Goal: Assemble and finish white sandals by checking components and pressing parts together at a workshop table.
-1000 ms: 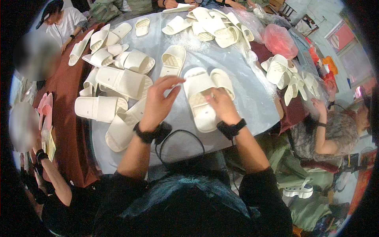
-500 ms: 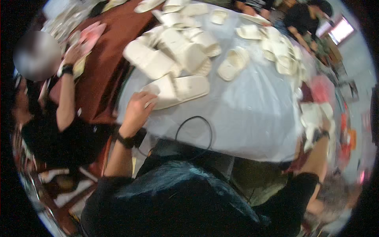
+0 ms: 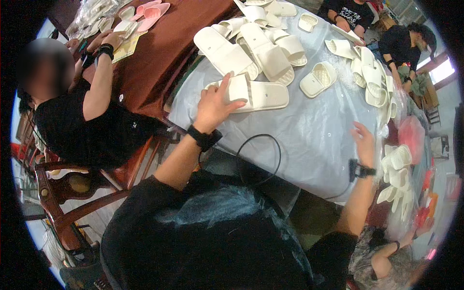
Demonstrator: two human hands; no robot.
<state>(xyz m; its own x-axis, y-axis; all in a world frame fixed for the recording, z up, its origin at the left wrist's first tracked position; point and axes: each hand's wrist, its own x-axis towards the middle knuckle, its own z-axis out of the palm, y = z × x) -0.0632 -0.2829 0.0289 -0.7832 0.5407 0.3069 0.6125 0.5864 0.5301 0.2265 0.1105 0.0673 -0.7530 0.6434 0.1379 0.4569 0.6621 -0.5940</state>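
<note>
A cream slide slipper point(image 3: 270, 95) lies at the near side of a slipper pile, its strap end to the left. My left hand point(image 3: 215, 105) is over that end, with thumb and forefinger spread apart against the strap. Farther right, my right hand point(image 3: 365, 145) hovers by the table's right edge, fingers stretched out and nothing in them. A single cream slipper point(image 3: 318, 79) lies apart between the pile point(image 3: 261, 48) and a second group of slippers point(image 3: 372, 77).
Plastic sheeting point(image 3: 299, 140) covers the table; a black cable loop point(image 3: 279, 159) hangs over its near edge. At left, a person point(image 3: 96, 101) handles slippers at a brown-covered table point(image 3: 159, 58). More slippers point(image 3: 397, 166) lie at right. A wooden chair point(image 3: 72, 188) stands lower left. Other people work around.
My right hand has left the slippers beyond the right edge and come back over the table, empty. My left hand stays at the same slipper. The whole view has shifted.
</note>
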